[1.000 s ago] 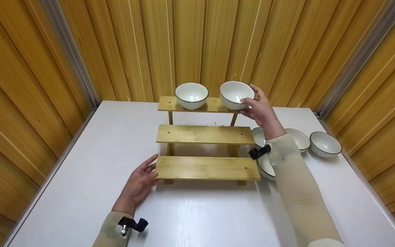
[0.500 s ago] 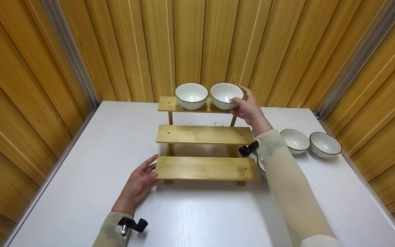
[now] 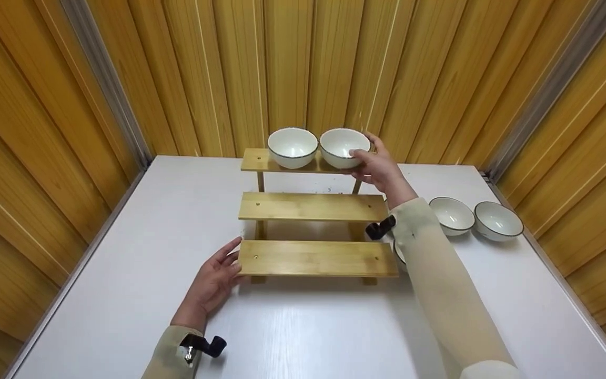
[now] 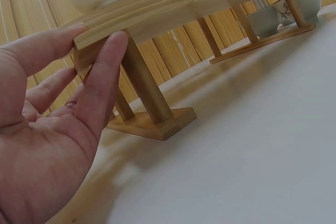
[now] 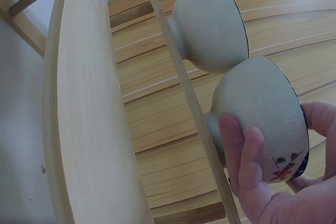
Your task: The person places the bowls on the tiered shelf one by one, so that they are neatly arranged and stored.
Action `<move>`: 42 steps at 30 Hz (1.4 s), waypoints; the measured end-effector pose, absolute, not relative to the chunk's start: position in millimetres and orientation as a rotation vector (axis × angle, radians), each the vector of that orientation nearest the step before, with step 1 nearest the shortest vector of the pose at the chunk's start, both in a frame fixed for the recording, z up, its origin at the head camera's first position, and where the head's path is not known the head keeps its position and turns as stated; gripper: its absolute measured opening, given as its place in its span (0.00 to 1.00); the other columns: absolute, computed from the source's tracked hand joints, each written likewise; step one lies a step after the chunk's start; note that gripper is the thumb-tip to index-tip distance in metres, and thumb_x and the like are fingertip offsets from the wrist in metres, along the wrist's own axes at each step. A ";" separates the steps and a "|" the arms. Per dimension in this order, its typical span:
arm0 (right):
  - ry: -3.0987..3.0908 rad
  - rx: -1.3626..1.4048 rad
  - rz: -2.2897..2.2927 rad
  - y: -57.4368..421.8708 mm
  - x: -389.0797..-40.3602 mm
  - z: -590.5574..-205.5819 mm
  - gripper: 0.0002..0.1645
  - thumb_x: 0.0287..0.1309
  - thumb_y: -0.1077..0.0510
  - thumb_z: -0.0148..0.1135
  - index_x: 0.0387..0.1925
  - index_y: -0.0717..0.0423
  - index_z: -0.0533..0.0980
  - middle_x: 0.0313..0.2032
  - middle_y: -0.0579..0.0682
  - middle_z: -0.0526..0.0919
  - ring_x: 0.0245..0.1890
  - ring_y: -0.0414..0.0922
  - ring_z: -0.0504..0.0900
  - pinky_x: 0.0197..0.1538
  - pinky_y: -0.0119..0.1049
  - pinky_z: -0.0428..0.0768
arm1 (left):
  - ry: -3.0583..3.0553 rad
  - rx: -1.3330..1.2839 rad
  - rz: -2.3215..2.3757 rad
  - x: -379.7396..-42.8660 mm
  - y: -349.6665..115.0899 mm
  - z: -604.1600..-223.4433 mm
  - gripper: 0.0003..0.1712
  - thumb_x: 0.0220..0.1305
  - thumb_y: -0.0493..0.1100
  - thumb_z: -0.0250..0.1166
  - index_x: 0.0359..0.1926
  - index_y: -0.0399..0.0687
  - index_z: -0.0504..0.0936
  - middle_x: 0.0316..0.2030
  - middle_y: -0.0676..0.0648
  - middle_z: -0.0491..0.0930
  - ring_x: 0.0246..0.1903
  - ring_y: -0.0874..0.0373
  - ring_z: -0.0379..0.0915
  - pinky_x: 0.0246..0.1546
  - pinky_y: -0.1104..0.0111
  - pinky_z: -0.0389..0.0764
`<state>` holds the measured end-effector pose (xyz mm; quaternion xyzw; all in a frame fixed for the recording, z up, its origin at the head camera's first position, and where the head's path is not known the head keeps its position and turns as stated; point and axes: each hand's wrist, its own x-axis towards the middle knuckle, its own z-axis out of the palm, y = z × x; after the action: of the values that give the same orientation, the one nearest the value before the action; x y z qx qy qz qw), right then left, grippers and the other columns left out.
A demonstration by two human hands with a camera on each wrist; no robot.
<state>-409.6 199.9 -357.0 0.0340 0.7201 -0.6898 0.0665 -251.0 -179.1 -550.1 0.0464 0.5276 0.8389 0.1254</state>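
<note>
A wooden three-step rack (image 3: pixel 313 206) stands on the white table. My left hand (image 3: pixel 214 281) holds the left end of its lowest board, with the thumb and a finger on either side of the board's edge (image 4: pixel 97 38). On the top board, my right hand (image 3: pixel 382 166) grips a white dark-rimmed bowl (image 3: pixel 337 150), thumb at the rim and fingers against the outer wall. That bowl sits on the board and has a flower print (image 5: pixel 286 167) low on its side. A second white bowl (image 3: pixel 292 150) stands left of it, their rims touching or nearly so.
Two more bowls, one white bowl (image 3: pixel 451 217) and another bowl (image 3: pixel 498 221), stand on the table (image 3: pixel 98 252) at the right. A further bowl (image 3: pixel 400 255) is mostly hidden beneath my right forearm. Wooden-panelled walls (image 3: pixel 282 63) enclose the table.
My right hand has moved left along the top board with its bowl, bringing it close beside the other bowl. My left hand has stayed at the lowest board.
</note>
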 end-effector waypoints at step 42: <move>2.401 -0.145 -1.846 323.6 -295.6 -385.9 0.49 0.75 0.47 0.57 0.83 0.39 0.39 0.74 0.67 0.61 0.43 0.38 0.90 0.47 0.34 0.86 | 1.509 0.176 2.420 -251.6 -183.2 -548.1 0.44 0.70 0.29 0.59 0.81 0.44 0.51 0.61 0.51 0.76 0.52 0.56 0.82 0.50 0.64 0.85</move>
<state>-295.6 323.6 -385.9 -0.0479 0.7907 -0.6079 0.0547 -251.6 -183.2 -548.1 0.0611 0.5227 0.8384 0.1417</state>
